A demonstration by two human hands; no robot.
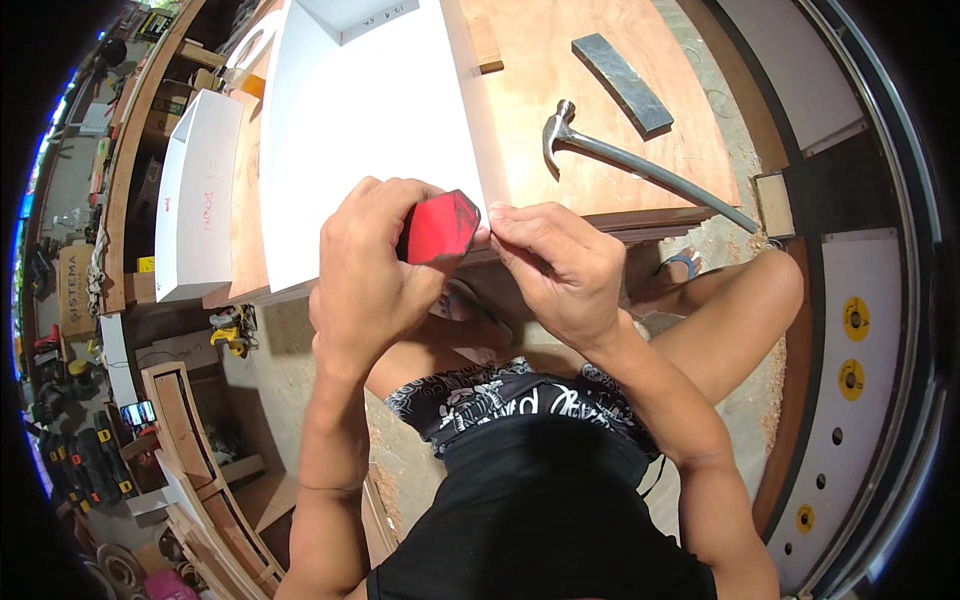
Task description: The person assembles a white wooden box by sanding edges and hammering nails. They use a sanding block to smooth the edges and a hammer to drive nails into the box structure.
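My left hand (360, 255) is closed around a red-and-black tool (438, 228), whose flat red end faces up; the rest of it is hidden. It is held at the near right corner of a large white panel piece (370, 130) with raised sides. Close beside the red end, my right hand (570, 262) has its thumb and fingertips pinched together at the panel's edge. What lies between those fingertips is too small to make out. A claw hammer (640, 170) lies on the plywood worktop (530, 110) to the right, its handle reaching past the edge.
Beyond the hammer lies a dark grey rectangular bar (622, 85). A small wooden block (485, 45) rests by the panel. At left stands a narrow white box (200, 200) with red handwriting. Below it is a yellow tool (232, 330) near wooden frames (200, 440). My bent knee (770, 280) is at right.
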